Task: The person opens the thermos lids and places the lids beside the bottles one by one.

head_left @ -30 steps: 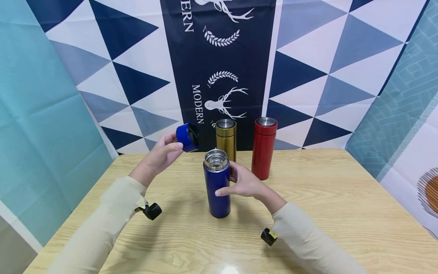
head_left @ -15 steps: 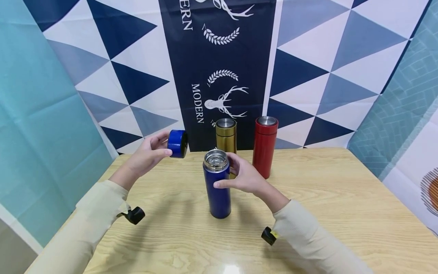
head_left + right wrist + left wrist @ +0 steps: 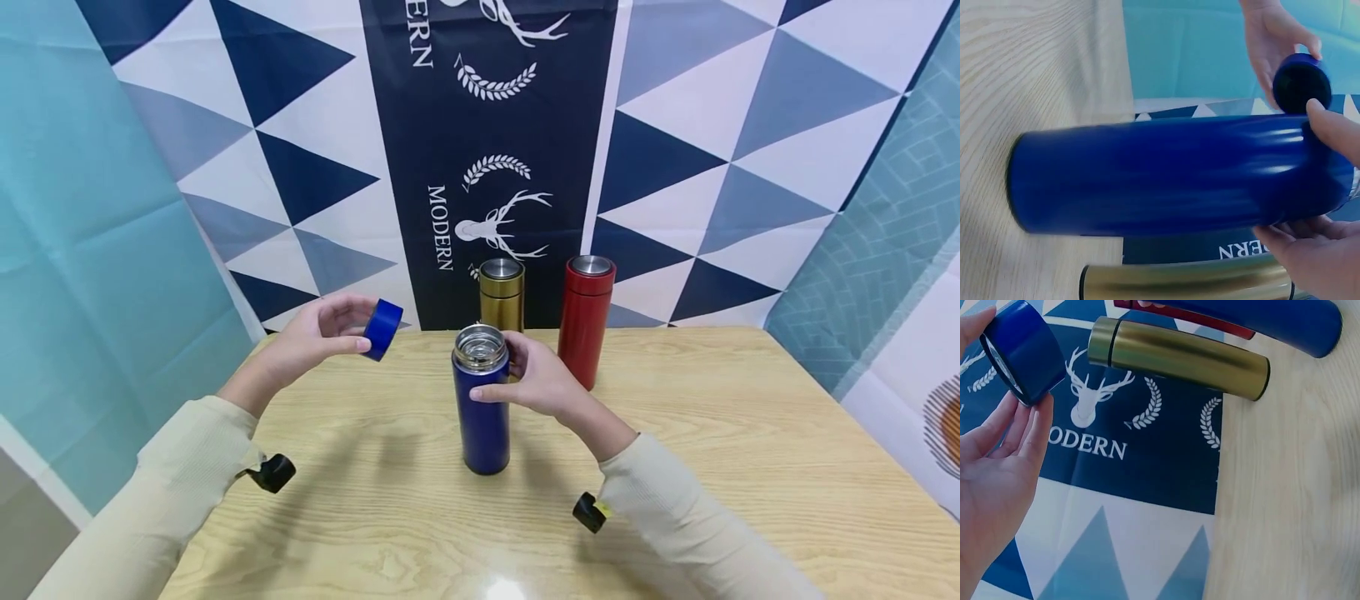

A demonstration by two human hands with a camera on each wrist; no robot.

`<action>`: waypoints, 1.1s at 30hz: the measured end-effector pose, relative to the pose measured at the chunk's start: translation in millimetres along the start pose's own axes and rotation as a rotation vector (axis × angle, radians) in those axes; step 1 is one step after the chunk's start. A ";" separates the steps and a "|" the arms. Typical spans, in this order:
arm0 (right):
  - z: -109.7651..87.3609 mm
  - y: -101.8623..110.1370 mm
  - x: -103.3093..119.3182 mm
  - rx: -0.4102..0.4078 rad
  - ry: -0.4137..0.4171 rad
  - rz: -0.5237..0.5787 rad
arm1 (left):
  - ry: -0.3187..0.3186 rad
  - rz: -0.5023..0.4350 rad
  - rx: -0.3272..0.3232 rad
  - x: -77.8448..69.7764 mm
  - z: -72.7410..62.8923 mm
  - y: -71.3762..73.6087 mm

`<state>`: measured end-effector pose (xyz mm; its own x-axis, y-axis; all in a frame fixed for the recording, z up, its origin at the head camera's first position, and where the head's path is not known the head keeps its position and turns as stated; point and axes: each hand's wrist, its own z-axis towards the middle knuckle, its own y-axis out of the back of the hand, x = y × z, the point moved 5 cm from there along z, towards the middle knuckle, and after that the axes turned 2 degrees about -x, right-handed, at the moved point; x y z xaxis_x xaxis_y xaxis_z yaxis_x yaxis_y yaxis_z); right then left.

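My left hand [image 3: 308,337] pinches a blue bottle lid [image 3: 383,330] between thumb and fingers, held in the air left of the bottle. In the left wrist view the lid [image 3: 1025,353] is tilted, with fingertips at its lower edge. A dark hollow underside of the lid [image 3: 1301,86] shows in the right wrist view. My right hand [image 3: 542,379] grips the blue thermos bottle [image 3: 482,425] near its top, thumb across the front. The thermos stands upright on the table, its steel mouth [image 3: 480,348] uncovered. Some right-hand fingers are hidden behind it.
A gold thermos bottle [image 3: 502,296] with its lid on stands right behind the blue one. The red thermos bottle [image 3: 586,325], also lidded, is to its right. All are on a wooden table [image 3: 697,417] before a patterned cloth backdrop [image 3: 330,167].
My left hand has moved left and slightly down with the lid, away from the bottle, and the lid has turned. My right hand still holds the thermos in place.
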<state>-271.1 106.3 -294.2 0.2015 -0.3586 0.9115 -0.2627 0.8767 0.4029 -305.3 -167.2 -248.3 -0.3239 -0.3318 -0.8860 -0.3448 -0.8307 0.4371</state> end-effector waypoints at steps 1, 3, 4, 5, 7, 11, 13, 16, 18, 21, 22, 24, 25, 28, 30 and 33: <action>-0.3 0.2 0.7 0.001 -0.010 -0.002 | -0.002 -0.001 0.001 1.8 -1.1 0.7; -1.0 0.8 2.3 0.008 -0.032 -0.008 | 0.002 0.000 0.002 6.1 -3.3 2.0; -1.6 1.2 3.5 0.012 -0.041 -0.014 | 0.007 0.003 0.004 8.0 -4.6 2.5; -2.1 1.6 5.0 0.016 -0.048 -0.018 | 0.015 0.012 0.006 9.8 -6.1 3.0; -4.3 3.4 8.5 0.020 -0.058 -0.038 | 0.038 0.048 0.006 14.0 -8.6 4.1; -9.7 10.8 10.9 0.021 -0.058 -0.064 | 0.065 0.147 0.017 21.2 -14.6 4.0; -13.4 16.8 9.6 0.017 -0.064 -0.060 | 0.052 0.191 0.022 24.7 -17.2 2.7; -19.8 27.8 6.8 0.019 -0.083 -0.044 | 0.018 0.248 0.029 31.3 -20.5 0.5; -24.9 36.0 6.1 0.025 -0.103 -0.034 | -0.004 0.302 0.030 35.1 -23.4 -0.9; -33.5 49.2 7.9 0.038 -0.111 -0.029 | -0.027 0.383 0.037 41.1 -27.3 -3.2; -36.6 53.9 9.0 0.038 -0.111 -0.032 | -0.039 0.408 0.040 42.5 -28.5 -4.2; -42.5 62.7 11.4 0.039 -0.100 -0.036 | -0.055 0.451 0.042 46.0 -30.3 -6.1; -45.4 67.4 12.2 0.034 -0.091 -0.044 | -0.062 0.469 0.045 48.0 -30.9 -7.0; -53.6 81.7 11.8 0.009 -0.078 -0.096 | -0.090 0.519 0.057 53.2 -32.9 -9.9; -58.2 91.6 9.5 -0.006 -0.070 -0.144 | -0.095 0.542 0.067 57.4 -34.3 -11.2; -63.8 107.3 4.4 -0.034 -0.081 -0.234 | -0.094 0.572 0.079 63.4 -38.4 -12.8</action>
<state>-238.2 219.3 -252.2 0.1764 -0.5763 0.7979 -0.1859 0.7766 0.6020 -287.6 -194.7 -316.0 -0.5534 -0.6735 -0.4900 -0.1555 -0.4944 0.8552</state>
